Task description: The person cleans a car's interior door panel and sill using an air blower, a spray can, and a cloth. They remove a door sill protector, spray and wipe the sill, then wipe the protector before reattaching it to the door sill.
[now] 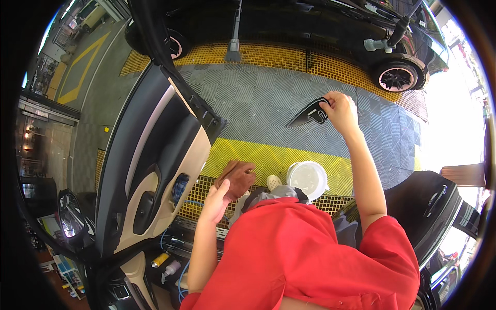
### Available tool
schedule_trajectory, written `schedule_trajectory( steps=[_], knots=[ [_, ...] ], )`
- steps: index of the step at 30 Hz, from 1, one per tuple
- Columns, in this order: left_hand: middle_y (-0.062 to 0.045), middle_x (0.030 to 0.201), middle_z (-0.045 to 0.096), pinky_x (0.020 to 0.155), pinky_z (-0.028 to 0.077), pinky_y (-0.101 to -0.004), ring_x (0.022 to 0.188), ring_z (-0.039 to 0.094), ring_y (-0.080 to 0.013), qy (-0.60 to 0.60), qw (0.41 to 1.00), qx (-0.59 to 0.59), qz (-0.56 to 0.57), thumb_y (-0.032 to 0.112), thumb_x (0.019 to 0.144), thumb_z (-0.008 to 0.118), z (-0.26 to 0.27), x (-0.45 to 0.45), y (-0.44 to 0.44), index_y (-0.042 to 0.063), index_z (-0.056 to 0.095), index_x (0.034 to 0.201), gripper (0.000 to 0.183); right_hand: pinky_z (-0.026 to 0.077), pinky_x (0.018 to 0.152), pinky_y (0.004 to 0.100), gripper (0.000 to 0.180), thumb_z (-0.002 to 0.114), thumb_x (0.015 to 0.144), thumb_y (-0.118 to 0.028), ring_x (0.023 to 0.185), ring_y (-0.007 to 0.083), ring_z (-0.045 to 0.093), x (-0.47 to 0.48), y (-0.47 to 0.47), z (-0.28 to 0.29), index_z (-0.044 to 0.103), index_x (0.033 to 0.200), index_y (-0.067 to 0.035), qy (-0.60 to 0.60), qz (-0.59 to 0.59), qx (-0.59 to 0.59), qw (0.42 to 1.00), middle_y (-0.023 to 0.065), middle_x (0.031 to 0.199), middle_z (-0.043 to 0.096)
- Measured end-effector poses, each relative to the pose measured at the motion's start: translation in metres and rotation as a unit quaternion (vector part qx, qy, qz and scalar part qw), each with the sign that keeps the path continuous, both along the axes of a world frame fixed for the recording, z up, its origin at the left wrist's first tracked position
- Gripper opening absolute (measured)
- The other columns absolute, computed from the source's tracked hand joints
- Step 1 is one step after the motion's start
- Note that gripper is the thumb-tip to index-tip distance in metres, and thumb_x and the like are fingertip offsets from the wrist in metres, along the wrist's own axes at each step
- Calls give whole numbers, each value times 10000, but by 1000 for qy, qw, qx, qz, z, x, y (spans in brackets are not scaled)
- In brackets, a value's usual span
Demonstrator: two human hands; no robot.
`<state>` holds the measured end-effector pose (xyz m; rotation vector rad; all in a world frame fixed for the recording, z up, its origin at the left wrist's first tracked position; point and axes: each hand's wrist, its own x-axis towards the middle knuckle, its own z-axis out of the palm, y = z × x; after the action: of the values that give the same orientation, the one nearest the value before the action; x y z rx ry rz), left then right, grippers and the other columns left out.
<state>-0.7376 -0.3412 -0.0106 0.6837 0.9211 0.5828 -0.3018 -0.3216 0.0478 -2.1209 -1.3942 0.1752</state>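
My left hand [216,202] holds a bunched brown cloth [235,176] in front of my body. Out to the right, my right hand [343,111] pinches a thin, flat black piece [307,113] by one end. This piece has a pointed tip, a cut-out and pale edging, and hangs above the grey floor tiles. Between the two hands and closer to me, a white bucket [307,180] stands on the floor; it seems to hold clear liquid. A cream perforated shoe [274,182] shows beside the bucket.
An open car door [162,155] with black and beige trim is at my left. A rear door [424,207] stands at right. Another black car [279,23] is opposite, with a brush head [233,52] before it. Spray bottles [170,270] and blue hose [182,281] lie lower left.
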Motion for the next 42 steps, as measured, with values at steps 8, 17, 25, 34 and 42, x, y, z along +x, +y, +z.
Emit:
schedule_trajectory(
  steps=[8,17,25,34,42],
  knots=[
    [-174,1559,481,1158,443,-451,1394,506,-324,-308,947,43,78,394,1063,540,71,4,-27,-27,341,1594,706,543,662,353,89,801,857,-99,672,219,679,-27,5,53,771,928,-54,11,35,138,990,65,801,706],
    [-76,1228,639,886,565,-414,1035,656,-235,-266,962,31,-59,354,1106,503,-14,90,7,47,525,1383,414,504,533,293,136,779,810,-23,609,171,622,-106,0,116,749,933,-72,-170,208,363,892,21,779,621],
    [-101,1205,690,861,601,-386,995,701,-231,-403,908,-87,76,420,1093,469,26,105,39,27,586,1277,450,572,608,252,199,788,757,-99,804,140,697,-145,-40,74,747,950,-71,-236,438,326,804,3,914,687],
    [-108,1191,713,1032,535,-353,1132,672,-216,-305,943,52,124,176,1120,487,-3,130,77,2,646,1148,238,615,677,285,251,746,764,-60,927,182,720,-126,-52,25,728,1013,-41,-191,489,235,818,30,945,682],
    [-207,1073,712,895,570,-380,948,676,-289,-232,949,-77,199,236,1113,428,-29,138,80,-36,620,989,355,617,718,275,214,734,794,-95,927,161,701,-110,-65,14,703,1003,-64,-183,496,226,818,16,951,662]
  ],
)
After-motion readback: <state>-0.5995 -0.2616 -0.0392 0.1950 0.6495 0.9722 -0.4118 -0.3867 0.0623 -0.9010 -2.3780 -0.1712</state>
